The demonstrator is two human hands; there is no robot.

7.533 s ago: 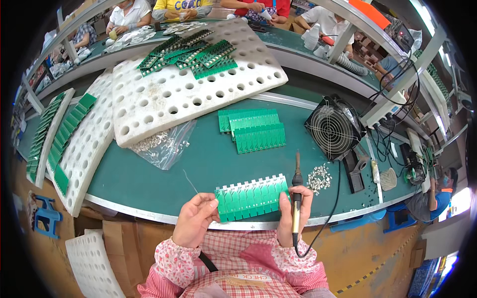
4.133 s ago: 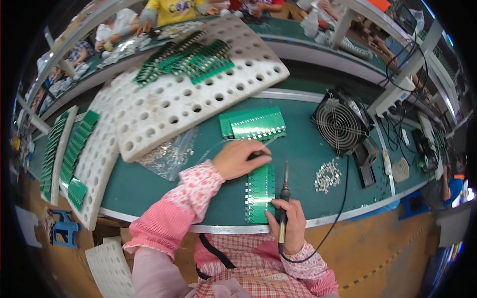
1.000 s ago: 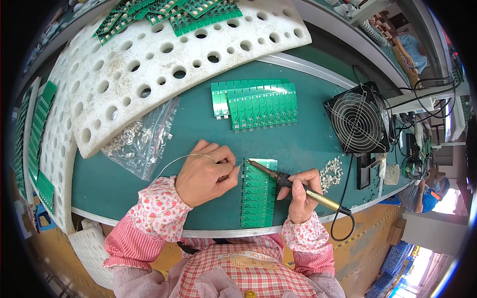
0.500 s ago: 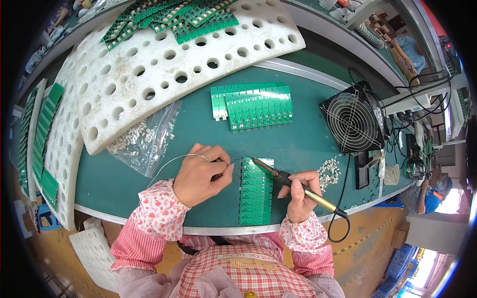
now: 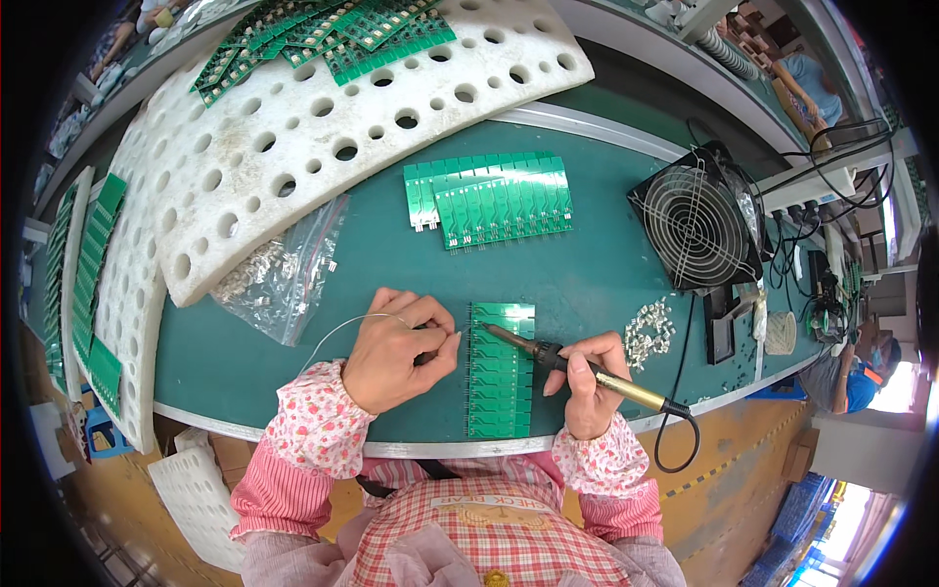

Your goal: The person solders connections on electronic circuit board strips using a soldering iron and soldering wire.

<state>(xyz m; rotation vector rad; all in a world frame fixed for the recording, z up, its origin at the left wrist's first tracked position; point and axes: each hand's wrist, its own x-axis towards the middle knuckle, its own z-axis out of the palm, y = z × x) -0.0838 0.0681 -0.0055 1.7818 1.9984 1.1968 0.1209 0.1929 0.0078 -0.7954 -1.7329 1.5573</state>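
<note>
While just beside left fingers point(image 5: 431, 313), circuit board point(image 5: 502, 377) flat.

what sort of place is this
Probably an electronics assembly workshop: the right hand holds a soldering iron over a green circuit board, more boards lie piled on a white foam panel, and small pale parts lie heaped nearby.
</note>
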